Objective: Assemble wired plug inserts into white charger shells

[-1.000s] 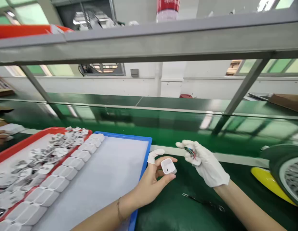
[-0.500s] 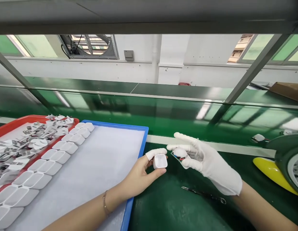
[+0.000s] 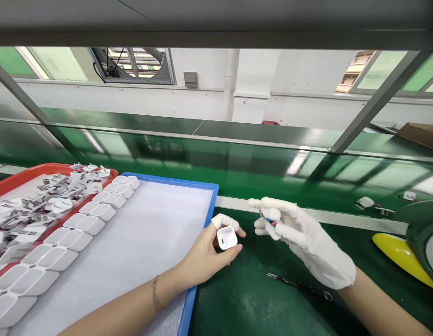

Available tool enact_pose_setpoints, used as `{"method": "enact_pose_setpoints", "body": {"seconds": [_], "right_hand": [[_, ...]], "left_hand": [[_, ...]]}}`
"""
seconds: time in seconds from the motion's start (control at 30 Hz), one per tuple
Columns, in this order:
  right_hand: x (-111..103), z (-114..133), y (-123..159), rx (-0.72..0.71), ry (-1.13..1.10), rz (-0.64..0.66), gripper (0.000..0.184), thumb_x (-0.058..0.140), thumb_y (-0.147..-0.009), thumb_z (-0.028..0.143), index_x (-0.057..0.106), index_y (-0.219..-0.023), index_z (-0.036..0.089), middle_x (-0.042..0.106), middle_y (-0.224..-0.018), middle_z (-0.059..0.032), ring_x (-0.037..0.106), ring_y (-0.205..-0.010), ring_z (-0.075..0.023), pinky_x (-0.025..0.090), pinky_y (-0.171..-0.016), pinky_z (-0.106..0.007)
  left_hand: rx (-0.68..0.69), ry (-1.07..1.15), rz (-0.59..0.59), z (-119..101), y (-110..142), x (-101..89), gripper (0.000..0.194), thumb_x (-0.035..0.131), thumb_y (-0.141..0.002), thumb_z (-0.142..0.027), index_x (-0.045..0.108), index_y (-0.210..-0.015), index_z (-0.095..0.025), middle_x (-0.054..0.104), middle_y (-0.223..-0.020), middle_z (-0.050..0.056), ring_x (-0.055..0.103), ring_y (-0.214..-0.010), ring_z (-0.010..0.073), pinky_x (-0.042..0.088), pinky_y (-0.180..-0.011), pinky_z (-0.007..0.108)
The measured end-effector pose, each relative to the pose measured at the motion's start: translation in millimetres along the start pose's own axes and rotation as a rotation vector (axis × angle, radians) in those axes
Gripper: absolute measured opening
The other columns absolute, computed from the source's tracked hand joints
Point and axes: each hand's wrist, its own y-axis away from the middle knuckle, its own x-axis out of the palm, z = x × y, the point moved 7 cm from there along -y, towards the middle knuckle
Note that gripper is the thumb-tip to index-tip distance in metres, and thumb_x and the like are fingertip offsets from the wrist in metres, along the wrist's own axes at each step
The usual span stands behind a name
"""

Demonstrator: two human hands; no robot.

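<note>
A small white charger housing with an open top and a dark slot inside is gripped by my left hand, whose index fingertip wears a white cover. To its right, my right hand in a white glove pinches a small circuit board assembly with white plastic parts and bits of red and blue. The gloved fingers partly hide the board. The two parts are apart, above the green bench. Black-handled tweezers lie on the bench below my right hand.
A blue tray on the left carries rows of white housings. Beside it, a red tray holds many white plug parts with metal prongs. At right stand a green round device and a yellow piece.
In my left hand the housing has turned, so its inner slot now shows. My right hand has shifted slightly right and tilted the board. The view has moved a little.
</note>
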Motion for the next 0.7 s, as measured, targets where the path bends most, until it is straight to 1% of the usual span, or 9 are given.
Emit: {"method": "enact_pose_setpoints", "body": {"seconds": [0.07,0.13,0.2,0.27,0.37,0.47,0.57,0.63,0.7], "right_hand": [[-2.0,-1.5,0.0,0.059,-0.098,-0.058,0.033,0.059,-0.089,0.031,0.056,-0.122,0.031,0.055,-0.104,-0.0028,0.056,-0.093,-0.0187,0.049,-0.087,-0.037],[-4.3,-3.7,0.5,0.102,-0.182,-0.104,0.035,0.059,-0.089,0.030,0.055,-0.124,0.031,0.054,-0.103,-0.0020,0.055,-0.097,-0.0194,0.048,-0.087,-0.035],[-7.2,-4.5,0.4,0.100,-0.222,-0.137,0.035,0.061,-0.087,0.029,0.055,-0.122,0.029,0.053,-0.099,-0.0012,0.055,-0.093,-0.0178,0.050,-0.082,-0.031],[-10.1,-5.7,-0.3,0.096,-0.194,-0.157,0.031,0.061,-0.087,0.030,0.056,-0.118,0.027,0.053,-0.091,-0.0005,0.056,-0.081,-0.0151,0.050,-0.071,-0.027],[-9.5,-5.8,-2.3,0.067,-0.061,-0.110,0.035,0.061,-0.088,0.034,0.050,-0.121,0.025,0.056,-0.085,-0.0008,0.057,-0.072,-0.0141,0.049,-0.062,-0.025],[-3.1,-3.8,-2.0,0.007,0.029,0.004,0.036,0.063,-0.087,0.033,0.047,-0.118,0.026,0.062,-0.088,-0.0024,0.060,-0.072,-0.0148,0.051,-0.065,-0.029],[2.1,-2.4,1.2,-0.023,0.075,0.057,0.025,0.067,-0.084,0.028,0.056,-0.105,0.023,0.062,-0.096,-0.0050,0.061,-0.079,-0.0170,0.053,-0.069,-0.033],[5.2,-0.6,3.4,-0.047,0.101,0.061,0.026,0.070,-0.082,0.023,0.059,-0.105,0.022,0.062,-0.093,-0.0043,0.060,-0.084,-0.0187,0.053,-0.071,-0.034],[6.3,0.4,4.9,-0.065,0.125,0.034,0.031,0.070,-0.080,0.018,0.058,-0.108,0.023,0.061,-0.084,-0.0016,0.059,-0.084,-0.0185,0.052,-0.072,-0.033]], "left_hand": [[-0.008,0.000,0.004,2.1,1.7,0.4,0.013,0.056,-0.086,-0.026,0.048,-0.095,-0.021,0.054,-0.088,-0.001,0.046,-0.055,0.0049,0.042,-0.047,0.017],[-0.022,0.015,-0.006,4.9,2.7,-0.3,0.018,0.054,-0.087,-0.026,0.046,-0.102,-0.023,0.050,-0.086,-0.002,0.045,-0.051,0.0033,0.040,-0.046,0.017],[-0.030,0.021,-0.005,6.8,2.4,-0.7,0.034,0.053,-0.087,-0.020,0.041,-0.118,-0.027,0.048,-0.094,-0.001,0.052,-0.057,0.0043,0.048,-0.056,0.021],[-0.020,0.028,0.015,6.0,1.1,0.1,0.048,0.051,-0.087,-0.017,0.034,-0.130,-0.030,0.046,-0.104,0.002,0.061,-0.072,0.0085,0.052,-0.074,0.027],[0.042,0.032,0.038,-1.2,-0.3,2.4,0.046,0.054,-0.086,-0.019,0.040,-0.129,-0.029,0.042,-0.123,0.006,0.062,-0.089,0.0138,0.052,-0.085,0.033],[0.016,0.014,0.064,-3.4,1.1,6.7,0.033,0.060,-0.082,-0.021,0.046,-0.112,-0.024,0.044,-0.128,0.008,0.063,-0.077,0.0112,0.056,-0.069,0.030],[-0.085,0.055,0.081,1.6,3.2,9.6,0.028,0.060,-0.083,-0.024,0.037,-0.098,-0.022,0.055,-0.108,0.005,0.061,-0.060,0.0078,0.052,-0.049,0.022],[-0.123,0.090,0.077,4.2,3.3,9.3,0.032,0.059,-0.083,-0.026,0.032,-0.099,-0.024,0.054,-0.101,0.002,0.059,-0.054,0.0065,0.049,-0.045,0.020],[-0.122,0.089,0.079,4.6,2.5,8.4,0.035,0.058,-0.084,-0.026,0.030,-0.106,-0.025,0.050,-0.104,0.001,0.060,-0.052,0.0052,0.050,-0.050,0.023]]}}
